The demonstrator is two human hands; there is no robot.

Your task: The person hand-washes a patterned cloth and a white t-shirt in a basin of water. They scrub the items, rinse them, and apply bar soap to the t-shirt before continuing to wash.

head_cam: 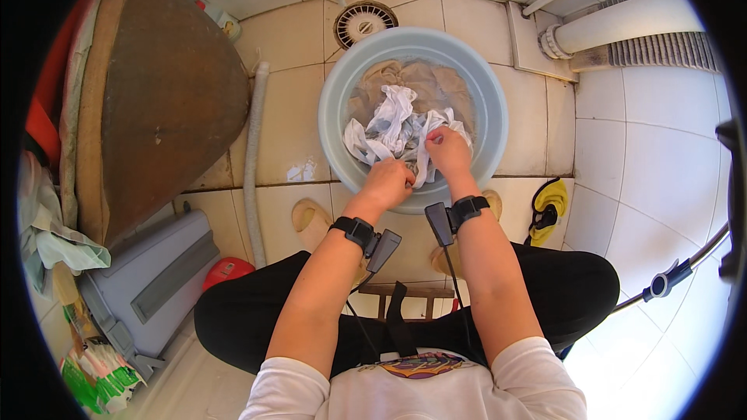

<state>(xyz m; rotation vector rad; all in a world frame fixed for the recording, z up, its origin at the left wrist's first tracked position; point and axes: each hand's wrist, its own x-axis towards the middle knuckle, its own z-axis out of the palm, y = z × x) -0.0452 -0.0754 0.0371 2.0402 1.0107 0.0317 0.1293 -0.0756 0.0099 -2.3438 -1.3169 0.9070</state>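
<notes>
A round light-blue plastic basin (497,111) stands on the tiled floor before me. In its near half lies a bunched wet white garment (395,108) with grey-blue patches. Beige cloth (446,81) lies in cloudy water toward the far side. My right hand (450,151) pinches a fold of the white garment between thumb and fingers. Lower and to the left, my left hand (386,182) is closed on the garment's near edge, its fingertips partly hidden. Both wrists bear black straps with small grey devices and cables.
A round floor drain (366,24) lies just beyond the basin. Left are a grey hose (255,157), a large brown board (169,99) and a grey plastic case (152,274). A yellow-and-black item (548,210) lies right, below white pipes (630,20). Slippers (311,219) flank the basin's near side.
</notes>
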